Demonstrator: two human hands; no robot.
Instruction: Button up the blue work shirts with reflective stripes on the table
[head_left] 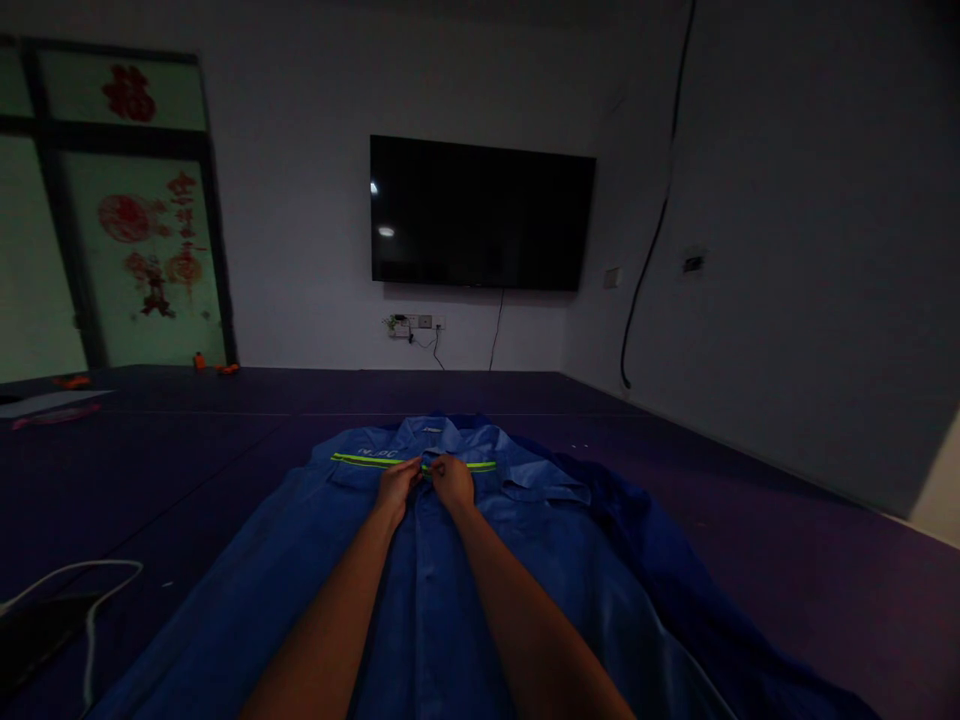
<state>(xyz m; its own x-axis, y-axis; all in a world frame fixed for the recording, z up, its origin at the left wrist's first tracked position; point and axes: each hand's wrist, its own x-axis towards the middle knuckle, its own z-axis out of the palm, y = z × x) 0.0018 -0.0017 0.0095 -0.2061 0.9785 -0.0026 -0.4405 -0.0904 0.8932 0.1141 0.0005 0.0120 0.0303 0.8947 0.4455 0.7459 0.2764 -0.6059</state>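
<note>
A blue work jacket (315, 560) with a neon yellow stripe (360, 459) across the chest lies flat, front up, on a dark purple surface (787, 540), collar away from me. Both my arms reach out over it. My left hand (397, 487) and my right hand (452, 481) meet at the front placket just below the stripe. The fingers of each hand are pinched together on the fabric there, where the two front edges join. What sits between the fingertips is too small to make out.
A white cable (82, 590) and a dark flat object (34, 630) lie at the near left. A black TV (480, 212) hangs on the far wall above a socket strip (412, 325). Small orange items (214, 365) and papers (45, 405) lie at the far left.
</note>
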